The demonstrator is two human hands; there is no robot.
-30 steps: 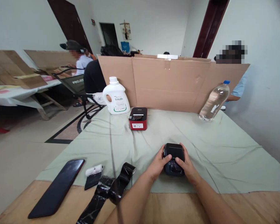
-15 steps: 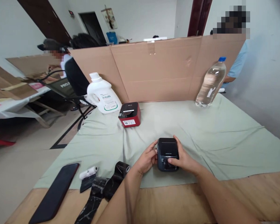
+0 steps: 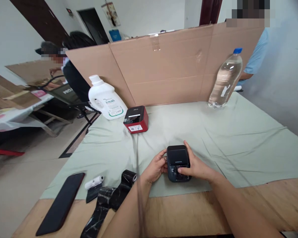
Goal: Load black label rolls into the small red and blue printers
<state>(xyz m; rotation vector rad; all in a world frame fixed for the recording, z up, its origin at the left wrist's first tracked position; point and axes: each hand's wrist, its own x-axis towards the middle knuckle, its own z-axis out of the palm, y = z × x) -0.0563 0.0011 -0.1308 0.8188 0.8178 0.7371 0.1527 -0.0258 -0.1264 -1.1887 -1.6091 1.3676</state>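
Note:
A small dark label printer with a glossy lid sits near the front of the green cloth, between my hands. My left hand is closed against its left side, fingertips at the edge. My right hand grips its right side, with the thumb lying across the lower front panel and a finger reaching up past the far corner. The undersides of the fingers are partly hidden. Left of my forearm lie a black marbled roll, partly unrolled, and a small white roll with a dark strip.
A red and black printer stands farther back beside a white jug. At the back right is a clear bottle against a cardboard screen. A long dark flat object lies front left. Other people sit beyond the screen.
The camera view has shifted slightly. Both hands keep nearly the same hold on the dark label printer, which has not visibly moved on the cloth.

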